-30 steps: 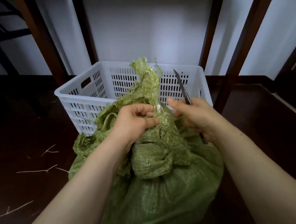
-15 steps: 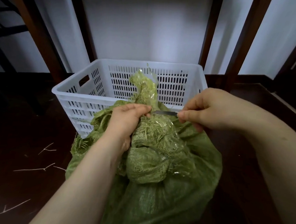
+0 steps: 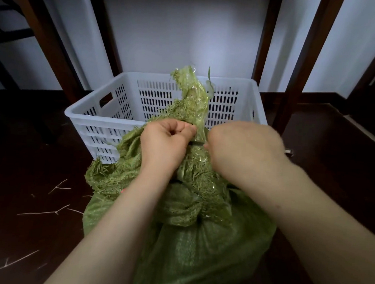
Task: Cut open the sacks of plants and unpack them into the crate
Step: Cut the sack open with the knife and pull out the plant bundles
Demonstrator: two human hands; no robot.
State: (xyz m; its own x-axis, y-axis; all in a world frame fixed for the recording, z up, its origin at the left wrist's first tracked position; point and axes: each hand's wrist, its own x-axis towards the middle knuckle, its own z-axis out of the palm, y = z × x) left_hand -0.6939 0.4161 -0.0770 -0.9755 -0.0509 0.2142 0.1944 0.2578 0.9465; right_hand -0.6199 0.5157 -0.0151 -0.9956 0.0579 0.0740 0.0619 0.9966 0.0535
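Note:
A green woven sack (image 3: 189, 246) stands upright in front of me, its bunched, frayed neck (image 3: 193, 103) rising before the white slotted crate (image 3: 96, 124). My left hand (image 3: 164, 145) grips the neck in a fist. My right hand (image 3: 242, 149) holds a knife; a short stretch of the blade (image 3: 197, 143) shows level between the two hands, against the neck. The handle's end (image 3: 288, 150) sticks out past my right wrist. The crate's inside looks bare where I can see it. The sack's contents are hidden.
Dark wooden legs (image 3: 299, 67) stand behind the crate against a white wall. Thin pale twigs (image 3: 46, 212) lie scattered on the dark floor at the left.
The knife went from pointing up to lying level against the sack's neck. My right hand has moved left, closer to my left hand, which now holds the neck higher.

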